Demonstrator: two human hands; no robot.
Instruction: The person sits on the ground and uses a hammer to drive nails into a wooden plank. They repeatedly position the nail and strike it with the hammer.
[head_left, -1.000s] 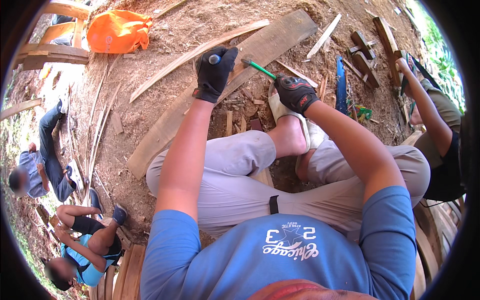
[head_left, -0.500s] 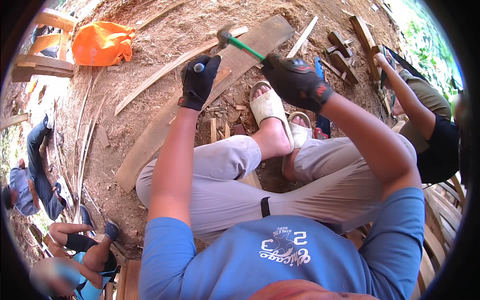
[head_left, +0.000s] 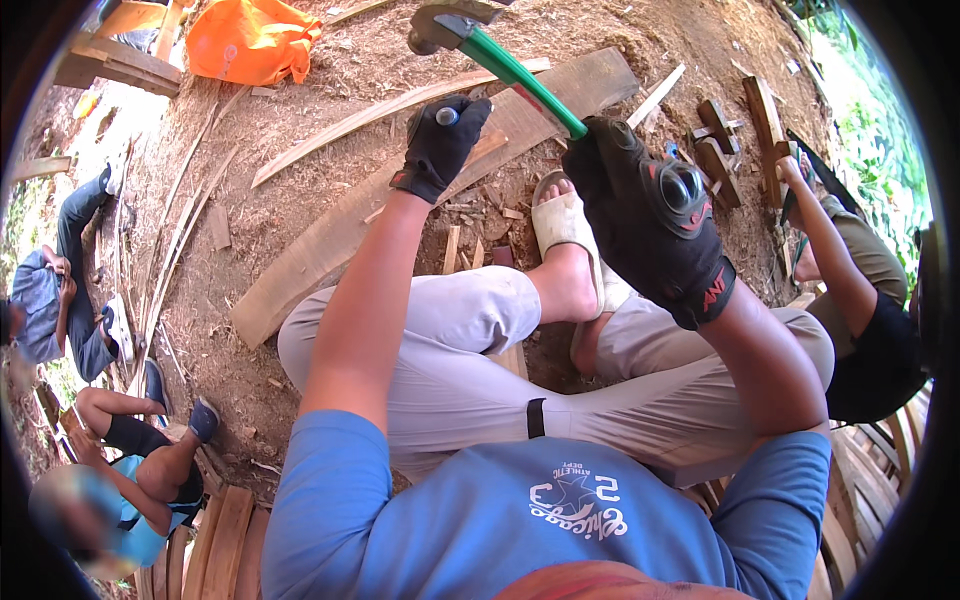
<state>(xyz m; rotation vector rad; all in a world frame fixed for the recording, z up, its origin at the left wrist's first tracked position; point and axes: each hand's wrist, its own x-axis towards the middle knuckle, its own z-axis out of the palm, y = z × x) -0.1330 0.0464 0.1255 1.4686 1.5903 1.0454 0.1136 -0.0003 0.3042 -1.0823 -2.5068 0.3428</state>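
Observation:
My right hand (head_left: 655, 225), in a black glove, is closed round the green handle of a claw hammer (head_left: 515, 76). The hammer is raised, its head up and to the left, above and beyond my left hand (head_left: 435, 155). Also gloved in black, my left hand is wrapped round an upright chisel-like tool (head_left: 447, 116). Only its round metal end shows above the fist; its lower part is hidden. Beneath that hand lies a long wide plank (head_left: 320, 245), slanting across the ground. A smaller strip of wood (head_left: 490, 146) rests on it beside the fist.
A long thin wood strip (head_left: 330, 143) lies beyond the plank. An orange bag (head_left: 250, 42) sits at the far left. Wooden blocks (head_left: 718, 165) lie at the right, near a person (head_left: 850, 260). Two more people (head_left: 40, 300) are at the left. Wood chips litter the ground by my sandals (head_left: 567, 230).
My right hand has lifted the hammer higher, so both look larger and nearer. My left hand keeps its grip over the plank. The whole view has shifted slightly.

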